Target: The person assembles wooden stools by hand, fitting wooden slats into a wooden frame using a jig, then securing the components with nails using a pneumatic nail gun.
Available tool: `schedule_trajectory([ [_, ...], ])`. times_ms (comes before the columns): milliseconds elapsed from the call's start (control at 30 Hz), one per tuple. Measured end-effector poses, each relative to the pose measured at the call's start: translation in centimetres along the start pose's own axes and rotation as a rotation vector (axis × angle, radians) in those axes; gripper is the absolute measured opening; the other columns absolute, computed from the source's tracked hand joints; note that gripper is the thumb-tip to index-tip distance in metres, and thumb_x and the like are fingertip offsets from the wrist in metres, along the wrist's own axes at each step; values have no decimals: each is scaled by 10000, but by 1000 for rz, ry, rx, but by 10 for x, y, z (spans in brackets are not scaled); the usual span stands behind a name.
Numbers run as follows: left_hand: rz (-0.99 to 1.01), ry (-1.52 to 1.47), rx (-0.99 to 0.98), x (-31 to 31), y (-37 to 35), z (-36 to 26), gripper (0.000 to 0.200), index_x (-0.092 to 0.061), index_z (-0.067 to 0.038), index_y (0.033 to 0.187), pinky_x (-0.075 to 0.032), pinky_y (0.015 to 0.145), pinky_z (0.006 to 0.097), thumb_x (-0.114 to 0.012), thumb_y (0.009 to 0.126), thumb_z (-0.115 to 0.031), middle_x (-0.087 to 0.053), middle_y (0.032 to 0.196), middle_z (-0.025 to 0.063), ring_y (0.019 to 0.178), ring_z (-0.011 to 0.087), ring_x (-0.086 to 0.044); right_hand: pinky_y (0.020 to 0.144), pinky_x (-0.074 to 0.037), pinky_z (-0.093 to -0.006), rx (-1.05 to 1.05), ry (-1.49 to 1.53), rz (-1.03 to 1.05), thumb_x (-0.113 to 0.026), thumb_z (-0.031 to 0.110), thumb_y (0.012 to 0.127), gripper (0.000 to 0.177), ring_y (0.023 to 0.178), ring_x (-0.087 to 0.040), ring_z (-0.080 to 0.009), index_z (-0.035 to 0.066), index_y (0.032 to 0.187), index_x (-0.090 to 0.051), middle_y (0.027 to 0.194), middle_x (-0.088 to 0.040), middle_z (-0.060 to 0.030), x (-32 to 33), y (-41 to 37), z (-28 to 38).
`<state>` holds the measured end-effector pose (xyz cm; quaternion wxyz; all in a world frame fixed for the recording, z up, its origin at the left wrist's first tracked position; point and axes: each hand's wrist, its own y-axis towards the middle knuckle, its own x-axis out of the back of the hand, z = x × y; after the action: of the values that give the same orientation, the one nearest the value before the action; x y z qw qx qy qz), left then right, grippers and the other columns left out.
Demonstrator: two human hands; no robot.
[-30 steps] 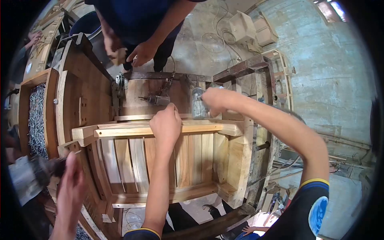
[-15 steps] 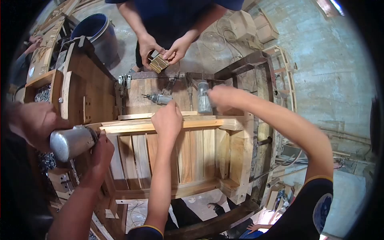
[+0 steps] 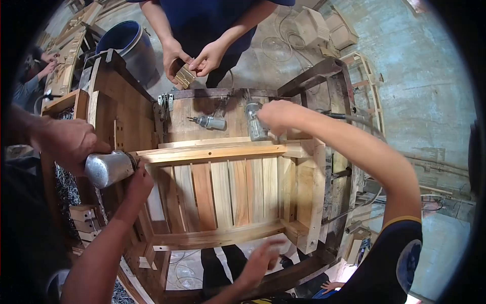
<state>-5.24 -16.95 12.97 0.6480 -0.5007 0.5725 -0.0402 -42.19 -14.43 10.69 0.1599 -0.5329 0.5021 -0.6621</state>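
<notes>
Power driver [image 3: 256, 123] in right hand [image 3: 278, 117]

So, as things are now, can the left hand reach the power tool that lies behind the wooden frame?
Probably yes: the left hand looks empty and the power tool lies unheld, though the hand would have to pass over the upper wooden rail between them.

- The short right sleeve [image 3: 377, 266] is showing dark cloth.
- Yellow trim [image 3: 402, 218] is edging its hem.
- A rounded bluish patch [image 3: 409, 263] is marking its side.
</notes>
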Motion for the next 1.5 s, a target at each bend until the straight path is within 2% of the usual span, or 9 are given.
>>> schedule_trajectory([
  [133,-12,-383,356,33,49,94,383,-472,-68,1328,-225,435,230,-463,949,-126,-262,604,-81,504,55,-292,748,-561,-431,-158,104,-236,-692,45,658,240,889,-671,-361,-38,878,-642,924,-679,-220,23,6,-33],
  [267,82,-700,193,41,99,110,138,-526,-92,919,-233,472,256,-415,979,-149,-251,576,-65,487,80,-266,755,-550,-456,-406,143,-754,-632,18,692,341,902,-663,-386,-62,1015,-557,989,-658,-237,28,17,-60],
  [433,221,-861,151,35,102,101,370,-340,-158,624,-238,508,283,-385,991,-156,-247,553,-36,476,110,-238,805,-551,-417,3,10,28,-701,56,671,193,958,-662,-348,-23,846,-699,1019,-665,-207,-11,-1,6],
  [600,302,-1064,121,40,105,119,358,-341,-140,630,-243,523,287,-375,987,-135,-247,553,-27,466,123,-230,788,-565,-417,-101,-32,-55,-667,43,682,341,943,-666,-354,-25,1014,-633,987,-675,-213,27,-4,-2],
  [800,362,-1211,145,43,105,113,334,-358,-129,656,-242,531,289,-362,990,-129,-246,554,-25,466,123,-221,765,-562,-429,-428,57,-879,-697,97,675,193,923,-677,-340,-3,840,-689,975,-688,-193,57,7,-50],
  [1067,445,-1347,107,45,105,116,307,-368,-121,681,-236,533,286,-360,988,-127,-249,555,-29,461,119,-216,832,-545,-432,-105,11,52,-661,87,720,385,982,-650,-370,-26,1085,-609,1017,-663,-229,1,0,3],
  [1200,434,-1314,117,49,106,117,292,-379,-118,705,-234,531,286,-352,995,-136,-247,554,-31,458,117,-217,809,-547,-445,-201,44,-132,-665,72,707,429,967,-644,-390,9,1122,-582,1038,-650,-226,59,-13,-32],
  [1367,381,-1296,144,47,103,117,300,-371,-114,691,-242,533,288,-354,990,-133,-255,558,-26,461,119,-231,766,-564,-426,-537,-29,-912,-626,62,729,366,949,-666,-349,-43,1075,-570,998,-663,-213,60,8,-68],
  [1500,376,-1299,125,49,106,117,293,-370,-116,689,-247,536,287,-367,981,-131,-246,553,-25,464,122,-233,830,-534,-435,-150,14,-197,-703,69,701,563,1010,-623,-392,-92,1179,-453,1096,-610,-255,5,-3,-6],
])
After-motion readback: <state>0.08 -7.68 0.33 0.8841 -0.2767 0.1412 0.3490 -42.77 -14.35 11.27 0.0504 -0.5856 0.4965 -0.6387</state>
